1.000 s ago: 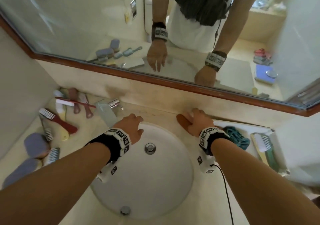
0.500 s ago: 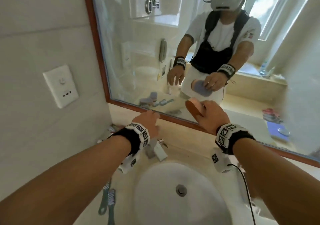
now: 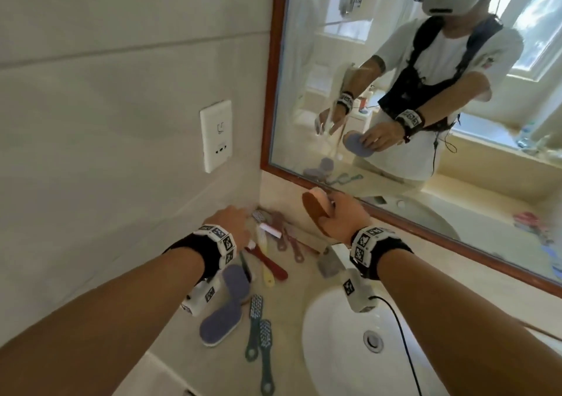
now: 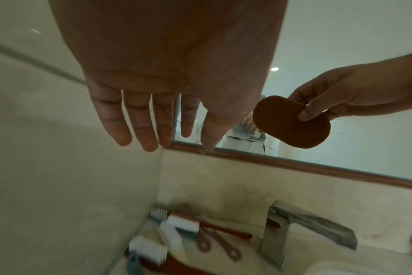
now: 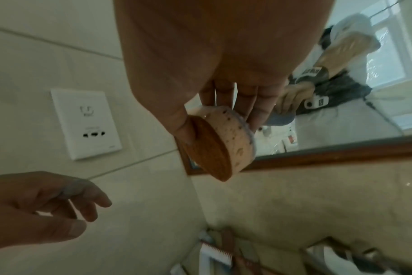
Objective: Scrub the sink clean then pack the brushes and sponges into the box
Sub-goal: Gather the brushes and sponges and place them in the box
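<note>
My right hand (image 3: 340, 219) grips an oval sponge (image 3: 316, 208) with a brown scrub face, held on edge above the counter in front of the mirror; thumb and fingers pinch it (image 5: 220, 141), and it shows too in the left wrist view (image 4: 291, 121). My left hand (image 3: 234, 222) hovers open, fingers straight (image 4: 139, 121), over a heap of brushes (image 3: 273, 243) in the counter's back left corner. Two purple oval sponges (image 3: 223, 313) and two green brushes (image 3: 260, 328) lie nearer me. The white sink (image 3: 337, 350) is at lower right, with its drain (image 3: 371, 339).
A chrome tap (image 4: 299, 228) stands behind the sink, just under my right wrist. The wall on the left carries a white socket (image 3: 216, 135). The wood-framed mirror (image 3: 270, 91) runs along the back. A black cable (image 3: 404, 344) trails from my right wrist over the basin.
My right hand lifted the sponge off the sink's back rim and carried it left. My left hand left the basin rim and moved over the brush heap. My view swung left.
</note>
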A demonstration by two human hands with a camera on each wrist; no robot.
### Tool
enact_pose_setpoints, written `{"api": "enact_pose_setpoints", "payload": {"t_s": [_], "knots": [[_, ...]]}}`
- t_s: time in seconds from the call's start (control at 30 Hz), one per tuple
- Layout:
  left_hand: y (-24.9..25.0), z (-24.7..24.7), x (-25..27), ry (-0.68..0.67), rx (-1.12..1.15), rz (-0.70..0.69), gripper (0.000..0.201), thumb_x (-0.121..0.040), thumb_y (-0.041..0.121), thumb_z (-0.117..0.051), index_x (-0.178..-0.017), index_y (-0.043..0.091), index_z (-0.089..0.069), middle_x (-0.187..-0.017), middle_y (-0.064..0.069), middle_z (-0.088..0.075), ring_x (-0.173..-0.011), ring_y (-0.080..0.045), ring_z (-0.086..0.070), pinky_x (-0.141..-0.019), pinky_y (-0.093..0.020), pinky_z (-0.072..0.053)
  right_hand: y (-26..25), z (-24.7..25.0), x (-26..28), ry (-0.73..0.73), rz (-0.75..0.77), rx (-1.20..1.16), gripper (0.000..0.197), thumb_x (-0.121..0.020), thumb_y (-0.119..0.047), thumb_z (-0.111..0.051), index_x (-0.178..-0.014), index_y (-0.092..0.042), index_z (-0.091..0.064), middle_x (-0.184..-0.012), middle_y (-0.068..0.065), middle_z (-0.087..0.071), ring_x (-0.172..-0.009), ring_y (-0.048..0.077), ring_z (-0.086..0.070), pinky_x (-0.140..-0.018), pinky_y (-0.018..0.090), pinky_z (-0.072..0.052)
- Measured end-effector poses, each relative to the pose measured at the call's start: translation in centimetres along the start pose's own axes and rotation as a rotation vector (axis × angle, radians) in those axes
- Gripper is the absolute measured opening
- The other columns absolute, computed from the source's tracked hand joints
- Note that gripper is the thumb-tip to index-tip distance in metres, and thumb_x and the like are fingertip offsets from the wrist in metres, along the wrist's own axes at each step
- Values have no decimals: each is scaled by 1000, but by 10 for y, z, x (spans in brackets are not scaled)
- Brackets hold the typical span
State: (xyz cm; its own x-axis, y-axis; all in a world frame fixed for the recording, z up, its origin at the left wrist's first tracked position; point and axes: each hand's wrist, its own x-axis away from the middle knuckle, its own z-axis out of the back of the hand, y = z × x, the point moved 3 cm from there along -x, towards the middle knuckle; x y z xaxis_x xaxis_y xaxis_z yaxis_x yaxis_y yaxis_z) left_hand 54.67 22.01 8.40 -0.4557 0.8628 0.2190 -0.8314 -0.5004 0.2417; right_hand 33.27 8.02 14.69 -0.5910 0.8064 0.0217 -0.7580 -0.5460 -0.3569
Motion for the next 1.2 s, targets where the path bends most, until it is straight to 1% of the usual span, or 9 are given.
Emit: {"api": "enact_pose_setpoints", "payload": {"t_s": [0.17,0.3,0.43,0.63,0.8,0.9,0.97,1.07,1.2], "knots": [[-35,-54,7,-117,30,75,50,-91,45,-55,-135,23,-45,-134,-7,-46,-120,-28,-51,-96,-33,-44,-20,-67,-11,-136,-23,-50,45,-79,-42,-62,-116,-18,-54,-109,6,-63,-90,24,-60,-82,37,-52],[-47,-125,31,-340,-34,135,75,-83,56,-59,-145,22,-33,-137,-8,-44,-123,-31,-48,-100,-41,-44,-26,-124,0,-309,-43,-124,61,-85,-38,-55,-141,-22,-35,-122,9,-61,-108,30,-61,-92,44,-52],[-56,-172,48,-411,-50,193,96,-67,65,-72,-142,23,-27,-130,-7,-41,-118,-32,-48,-94,-45,-47,-16,-170,12,-438,11,-41,79,-82,-31,-57,-152,-29,-19,-153,10,-33,-132,32,-44,-104,43,-41],[-65,-190,49,-414,-87,161,98,-70,57,-76,-145,23,-23,-134,-4,-44,-121,-29,-52,-96,-41,-47,-4,-196,13,-478,-7,-103,55,-93,-17,-44,-144,-31,-32,-133,15,-44,-112,36,-55,-93,38,-46],[-66,-177,45,-393,-31,142,85,-73,54,-73,-141,22,-32,-130,-5,-49,-113,-28,-56,-89,-38,-50,-6,-188,13,-400,-57,-154,43,-95,-33,-43,-137,-27,-41,-132,14,-48,-114,32,-53,-97,37,-44],[-66,-158,39,-423,-11,87,73,-72,52,-71,-133,21,-43,-126,-4,-54,-106,-27,-59,-82,-34,-49,-8,-171,9,-405,-88,-145,95,-65,-76,-62,-144,-35,-29,-148,9,-32,-127,30,-44,-105,45,-41],[-63,-140,32,-419,-23,45,73,-69,52,-71,-132,22,-46,-124,-4,-56,-103,-26,-59,-79,-32,-49,-13,-156,9,-394,-48,-88,111,-53,-71,-77,-145,-35,-26,-143,6,-28,-126,31,-44,-105,46,-42],[-48,-103,19,-362,14,0,59,-67,48,-72,-116,27,-48,-113,-2,-58,-98,-24,-59,-77,-31,-50,-15,-128,10,-306,0,-58,98,-56,-52,-85,-137,-32,-34,-125,1,-33,-109,28,-53,-96,42,-48],[-8,-47,-1,-211,87,-65,37,-68,40,-69,-91,26,-44,-95,-2,-57,-83,-22,-58,-73,-34,-51,-3,-73,20,-121,-28,-107,89,-58,-45,-83,-132,-33,-35,-121,-4,-41,-103,23,-56,-85,41,-53]]}}
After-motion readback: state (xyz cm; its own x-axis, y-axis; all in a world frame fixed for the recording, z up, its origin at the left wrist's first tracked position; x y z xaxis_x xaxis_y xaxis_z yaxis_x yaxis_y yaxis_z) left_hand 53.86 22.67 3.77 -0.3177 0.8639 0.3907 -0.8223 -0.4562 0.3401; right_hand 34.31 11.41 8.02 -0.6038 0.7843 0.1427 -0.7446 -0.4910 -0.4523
